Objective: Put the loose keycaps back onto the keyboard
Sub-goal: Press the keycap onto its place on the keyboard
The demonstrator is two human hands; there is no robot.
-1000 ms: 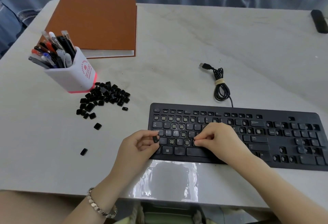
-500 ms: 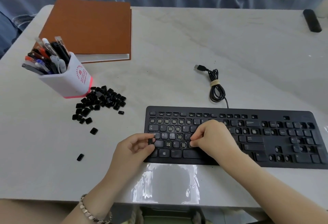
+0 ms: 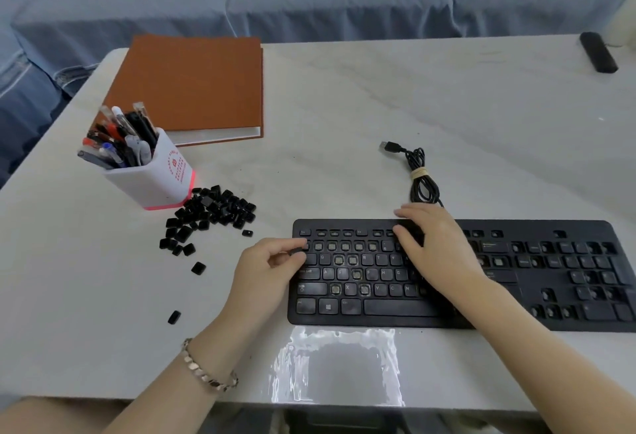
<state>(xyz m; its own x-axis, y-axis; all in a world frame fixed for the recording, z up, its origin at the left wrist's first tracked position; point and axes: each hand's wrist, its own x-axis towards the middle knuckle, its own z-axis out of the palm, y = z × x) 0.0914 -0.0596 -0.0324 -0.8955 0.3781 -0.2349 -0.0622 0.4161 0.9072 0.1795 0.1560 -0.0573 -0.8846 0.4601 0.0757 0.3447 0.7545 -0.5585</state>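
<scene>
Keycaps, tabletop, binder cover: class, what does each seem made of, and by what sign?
Keycaps: probably moulded plastic, black with slight sheen. Tabletop: marble-look, pale with faint veins, glossy front reflection; stone or laminate, unclear. Binder cover: matte brown, textureless, perhaps faux leather or cloth.

I see a pale marbled table carrying a black keyboard at the near right, with its bundled cable just behind it. Left side: loose keycaps heaped beside a white pen cup, brown binder behind that. A black bar lies at the far right corner.
</scene>
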